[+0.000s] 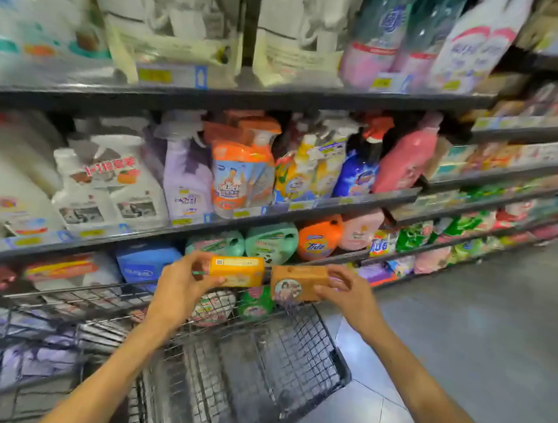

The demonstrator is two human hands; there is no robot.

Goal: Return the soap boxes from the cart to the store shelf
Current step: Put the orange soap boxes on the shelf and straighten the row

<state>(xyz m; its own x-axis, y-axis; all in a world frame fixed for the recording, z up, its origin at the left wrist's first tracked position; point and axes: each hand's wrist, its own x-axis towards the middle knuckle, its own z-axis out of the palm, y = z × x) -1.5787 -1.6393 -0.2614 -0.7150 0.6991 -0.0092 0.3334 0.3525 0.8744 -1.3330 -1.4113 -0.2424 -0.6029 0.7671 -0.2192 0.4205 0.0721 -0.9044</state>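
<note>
Item nearest me: my two bare forearms, reaching forward over the black wire cart (289, 360), whose mesh basket sits below and between them. Left hand (182, 282): closed around one end of a yellow-orange soap box (237, 270), thumb on the near face, fingers wrapped behind; box held level, long side toward me, a small printed code visible on its top left corner. Right hand (344, 295): clamped on the right end of a brown-orange soap box (297, 285), which carries a round picture label on its front face. The two boxes are side by side, nearly touching end to end, both lifted above the cart's far rim and in front of the lower store shelf (200, 227). Behind the boxes on that shelf level: green detergent jugs (271, 241), an orange Tide jug (317, 241), a pink jug (360, 230), a blue pack (144, 262) at left. Shelf above: spray bottles and refill pouches, orange, purple, yellow, blue, pink; white jugs at left. Grey floor (483, 319) at right. The print is too blurred to read.
</note>
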